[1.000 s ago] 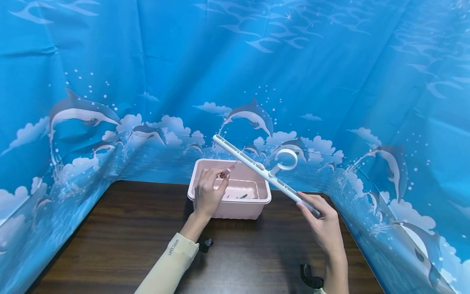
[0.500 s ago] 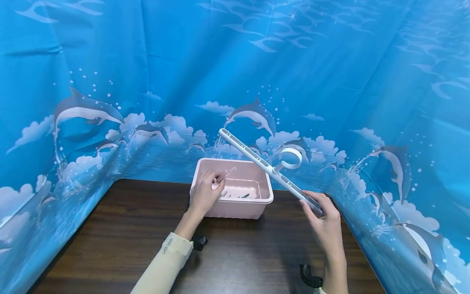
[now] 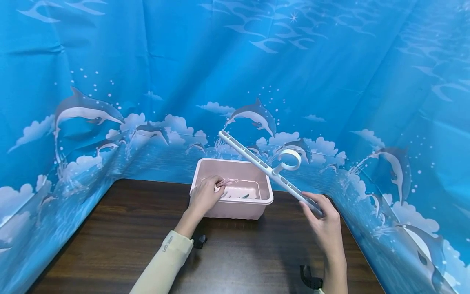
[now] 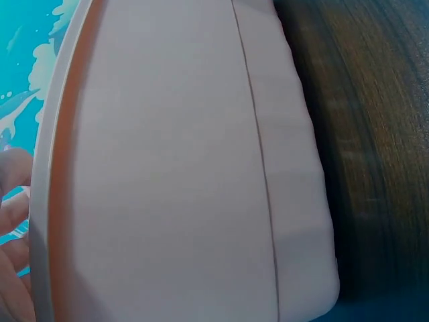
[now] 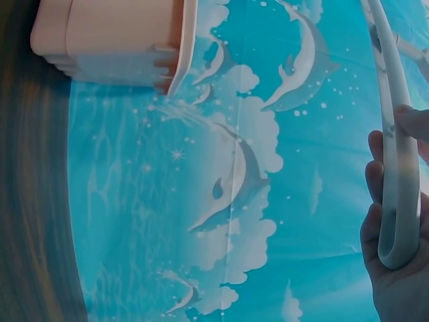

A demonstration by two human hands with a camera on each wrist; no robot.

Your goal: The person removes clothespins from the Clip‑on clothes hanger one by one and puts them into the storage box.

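Observation:
My left hand (image 3: 205, 195) reaches over the near left rim of a pink plastic basin (image 3: 235, 210) and pinches a small pink clip with a looped end (image 3: 229, 181). The clip lies nearly level inside the basin's opening. In the left wrist view the basin's outer wall (image 4: 174, 161) hides most of that hand; only some fingers (image 4: 15, 218) show past the rim. My right hand (image 3: 326, 220) grips the lower right end of a white slotted hanger bar (image 3: 249, 154) with a ring-shaped hook, held tilted in the air. The right wrist view shows the bar's rounded end (image 5: 400, 248) against the palm.
Several small items, one a green piece (image 3: 244, 196), lie on the basin's floor. The basin stands at the back of a dark wooden table (image 3: 249, 253). A blue dolphin-print curtain (image 3: 176, 81) encloses the back and sides.
My left hand has sunk lower into the basin, and the pink clip has tipped from slanting upward to nearly level. The hanger has shifted slightly right in view, still in my right hand.

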